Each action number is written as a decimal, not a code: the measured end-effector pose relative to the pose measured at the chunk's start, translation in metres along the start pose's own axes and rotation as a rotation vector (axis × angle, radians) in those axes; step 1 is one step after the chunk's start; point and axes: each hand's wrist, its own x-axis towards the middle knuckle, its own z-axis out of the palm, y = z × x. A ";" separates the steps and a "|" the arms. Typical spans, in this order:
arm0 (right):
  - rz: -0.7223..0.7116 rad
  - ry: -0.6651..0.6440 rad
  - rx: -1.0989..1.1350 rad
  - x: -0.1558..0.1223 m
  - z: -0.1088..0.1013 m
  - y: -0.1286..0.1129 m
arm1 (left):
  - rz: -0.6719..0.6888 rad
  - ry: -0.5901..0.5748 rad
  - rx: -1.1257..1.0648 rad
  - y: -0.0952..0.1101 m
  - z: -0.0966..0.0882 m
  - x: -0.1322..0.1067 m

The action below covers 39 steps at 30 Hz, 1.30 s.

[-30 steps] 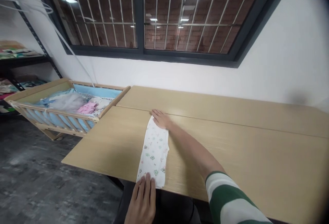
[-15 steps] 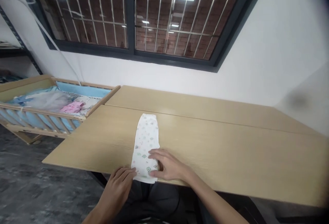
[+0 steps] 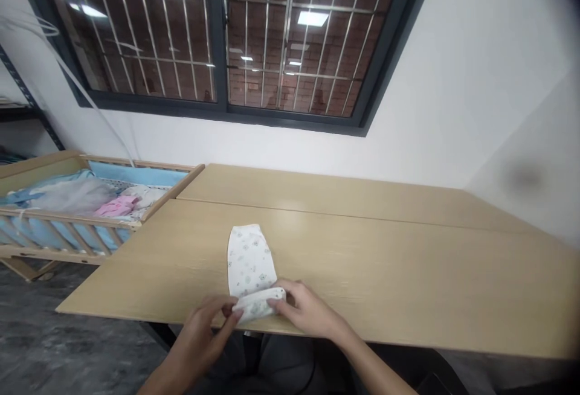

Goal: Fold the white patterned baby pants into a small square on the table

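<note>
A white cloth garment with a small green and grey print point(image 3: 251, 259) lies lengthwise on the table near its front edge. Its near end is turned up into a fold that lies across the cloth. My left hand point(image 3: 206, 325) pinches the left end of this fold between thumb and fingers. At the fold's right end, my right hand point(image 3: 308, 310) grips it, thumb in front and fingers behind. The far part of the cloth lies flat, and its exact kind of garment cannot be made out.
The wooden table point(image 3: 385, 268) reaches to the wall below a barred window point(image 3: 222, 38). On the left stands a wooden crib point(image 3: 149, 208) with blue lining, holding a pink cloth point(image 3: 116, 205) and other fabrics. A white cable point(image 3: 90, 102) hangs above it.
The near end of the cloth, flat before, is now folded up and away from me. Both hands have closed on the fold's ends. The camera view has tilted slightly upward.
</note>
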 end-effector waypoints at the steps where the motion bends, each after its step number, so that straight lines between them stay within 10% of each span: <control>1: 0.002 0.045 0.028 0.009 -0.001 0.002 | -0.019 0.023 -0.010 0.001 -0.004 0.011; 8: 0.007 0.348 0.127 0.088 0.010 0.034 | -0.102 0.037 -0.027 0.000 -0.011 0.081; 19: 0.171 0.412 -0.111 0.124 0.023 0.081 | -0.237 -0.091 0.134 -0.079 0.037 0.144; 39: 0.252 0.410 -0.283 0.131 0.024 0.082 | -0.237 -0.082 0.381 -0.087 0.045 0.141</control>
